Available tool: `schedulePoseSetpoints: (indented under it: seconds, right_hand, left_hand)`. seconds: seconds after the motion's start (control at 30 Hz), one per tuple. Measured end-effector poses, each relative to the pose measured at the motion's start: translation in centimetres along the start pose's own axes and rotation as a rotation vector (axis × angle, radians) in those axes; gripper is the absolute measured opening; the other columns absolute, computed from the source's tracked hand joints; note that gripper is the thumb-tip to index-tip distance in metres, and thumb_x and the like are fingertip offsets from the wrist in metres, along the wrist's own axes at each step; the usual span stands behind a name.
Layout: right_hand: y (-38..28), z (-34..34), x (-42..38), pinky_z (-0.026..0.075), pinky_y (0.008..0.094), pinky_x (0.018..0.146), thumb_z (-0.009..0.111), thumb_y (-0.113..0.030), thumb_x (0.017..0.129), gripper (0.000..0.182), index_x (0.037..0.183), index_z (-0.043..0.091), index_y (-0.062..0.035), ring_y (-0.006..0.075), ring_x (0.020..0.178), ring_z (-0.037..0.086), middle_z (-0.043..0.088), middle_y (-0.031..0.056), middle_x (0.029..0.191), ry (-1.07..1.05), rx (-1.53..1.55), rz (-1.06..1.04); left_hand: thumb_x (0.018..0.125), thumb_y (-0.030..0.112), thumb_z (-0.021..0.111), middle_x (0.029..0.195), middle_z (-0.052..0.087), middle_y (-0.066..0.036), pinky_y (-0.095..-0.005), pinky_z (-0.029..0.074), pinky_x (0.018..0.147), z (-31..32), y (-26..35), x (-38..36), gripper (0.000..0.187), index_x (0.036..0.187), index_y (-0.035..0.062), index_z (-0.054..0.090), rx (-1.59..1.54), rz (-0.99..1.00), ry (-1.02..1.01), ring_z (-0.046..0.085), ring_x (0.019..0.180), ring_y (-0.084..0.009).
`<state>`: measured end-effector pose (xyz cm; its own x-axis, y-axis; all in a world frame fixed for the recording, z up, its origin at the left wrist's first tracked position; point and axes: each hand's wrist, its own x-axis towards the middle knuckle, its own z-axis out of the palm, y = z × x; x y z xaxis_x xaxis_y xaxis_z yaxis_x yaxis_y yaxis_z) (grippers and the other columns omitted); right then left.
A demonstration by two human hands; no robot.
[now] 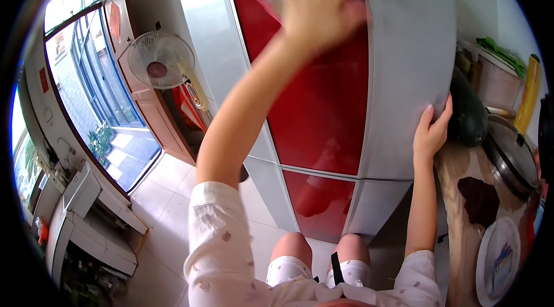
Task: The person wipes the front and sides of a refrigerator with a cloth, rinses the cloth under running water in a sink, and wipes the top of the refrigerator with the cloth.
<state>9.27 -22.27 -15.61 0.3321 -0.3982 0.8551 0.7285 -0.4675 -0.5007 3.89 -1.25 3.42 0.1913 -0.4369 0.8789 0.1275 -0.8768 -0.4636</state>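
Observation:
A tall silver refrigerator [398, 64] with a glossy red front panel [323, 111] stands right before me. My left hand [323, 10] is raised against the upper part of the red panel, smeared by motion. Its fingers are closed on a crumpled cloth [271, 1], pinkish and pale, mostly hidden behind the hand. My right hand [431, 131] rests at the right edge of the refrigerator, thumb and fingers apart and stretched out, with no loose object in it.
On the right, a wooden counter [459, 209] holds a large dark green gourd [466, 108], a lidded pan [511, 154], a dark cloth [479, 200] and a white oval plate [498, 261]. To the left are a standing fan [160, 60], an open door [164, 122] and a white sink [83, 188].

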Motion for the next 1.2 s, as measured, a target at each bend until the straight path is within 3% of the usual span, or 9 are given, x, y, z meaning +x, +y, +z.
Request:
schedulePoseSetpoints:
  seconds: [0.1,0.17,0.33,0.47,0.63,0.83,0.97,1.07,1.2]
  right_hand:
    - [0.4,0.1,0.1,0.044,0.0343,0.079,0.045,-0.020,0.083,0.045,0.125,0.033,-0.0084,0.0292,0.099,0.052,0.048,0.0129,0.118,-0.001,-0.010,-0.005]
    - [0.3,0.0,0.1,0.044,0.0346,0.079,0.046,-0.021,0.083,0.046,0.125,0.033,-0.0086,0.0297,0.099,0.052,0.048,0.0133,0.118,0.006,-0.005,-0.008]
    - [0.0,0.2,-0.1,0.045,0.0351,0.077,0.044,-0.022,0.084,0.045,0.125,0.032,-0.0092,0.0304,0.098,0.053,0.048,0.0137,0.118,0.015,-0.051,0.008]
    - [-0.2,0.1,-0.2,0.044,0.0346,0.078,0.043,-0.022,0.085,0.044,0.126,0.032,-0.0094,0.0302,0.099,0.052,0.047,0.0145,0.118,0.006,-0.056,0.015]
    - [0.0,0.0,-0.3,0.044,0.0343,0.079,0.043,-0.019,0.085,0.043,0.126,0.032,-0.0092,0.0304,0.100,0.052,0.047,0.0154,0.118,0.001,-0.013,-0.019]
    - [-0.1,0.2,-0.2,0.044,0.0352,0.078,0.043,-0.020,0.086,0.043,0.125,0.032,-0.0085,0.0312,0.098,0.053,0.049,0.0163,0.115,0.025,-0.080,-0.035]
    - [-0.1,0.4,-0.2,0.044,0.0357,0.077,0.042,-0.022,0.086,0.042,0.125,0.033,-0.0083,0.0315,0.097,0.053,0.049,0.0163,0.115,0.047,-0.105,-0.036]
    - [-0.1,0.3,-0.3,0.044,0.0356,0.077,0.042,-0.022,0.086,0.042,0.125,0.033,-0.0084,0.0316,0.097,0.053,0.049,0.0163,0.115,0.039,-0.076,-0.032]
    - [0.1,0.2,-0.3,0.044,0.0354,0.077,0.042,-0.021,0.086,0.042,0.125,0.033,-0.0083,0.0316,0.097,0.053,0.049,0.0168,0.115,0.030,-0.067,-0.035]
  left_hand:
    - [0.073,0.050,0.051,0.131,0.033,-0.002,-0.0600,0.022,0.088,0.1,4.4,-10.7,0.051,0.118,0.0273,0.042,-0.280,0.563,-0.154,0.031,0.118,-0.0312]
    - [0.067,0.049,0.056,0.132,0.033,-0.003,-0.0598,0.021,0.090,0.8,1.9,-16.6,0.057,0.118,0.0281,0.044,-0.284,0.611,-0.159,0.030,0.119,-0.0331]
    - [0.068,0.035,0.054,0.134,0.025,-0.021,-0.0528,0.012,0.099,0.2,-2.8,-18.7,0.063,0.124,0.0078,0.040,-0.143,-0.046,-0.017,0.019,0.124,-0.0413]
    - [0.077,0.031,0.049,0.139,0.014,-0.017,-0.0503,0.010,0.100,1.0,-7.2,-12.6,0.062,0.132,0.0144,0.025,-0.290,-0.418,0.221,0.013,0.127,-0.0378]
    - [0.088,0.039,0.032,0.139,0.017,-0.013,-0.0439,0.011,0.103,-0.3,-16.4,-3.4,0.052,0.133,0.0151,0.022,-0.207,-0.406,0.247,0.014,0.127,-0.0336]
    - [0.084,0.041,0.038,0.138,0.016,-0.018,-0.0493,0.019,0.098,1.2,-18.8,-10.2,0.057,0.132,0.0141,0.025,-0.380,-0.794,0.310,0.020,0.125,-0.0358]
    - [0.082,0.038,0.040,0.139,0.012,-0.020,-0.0545,0.010,0.098,2.0,-8.1,-21.7,0.060,0.132,0.0088,0.025,-0.121,-0.709,0.138,0.014,0.125,-0.0424]
    - [0.079,0.055,0.035,0.135,0.019,-0.023,-0.0636,0.003,0.093,2.2,-1.2,-28.7,0.062,0.123,0.0121,0.040,-0.236,-0.288,0.049,0.011,0.122,-0.0504]
    - [0.076,0.058,0.038,0.132,0.032,-0.012,-0.0619,0.013,0.094,1.9,-7.4,-25.3,0.053,0.117,0.0264,0.047,-0.107,0.079,-0.047,0.024,0.120,-0.0443]
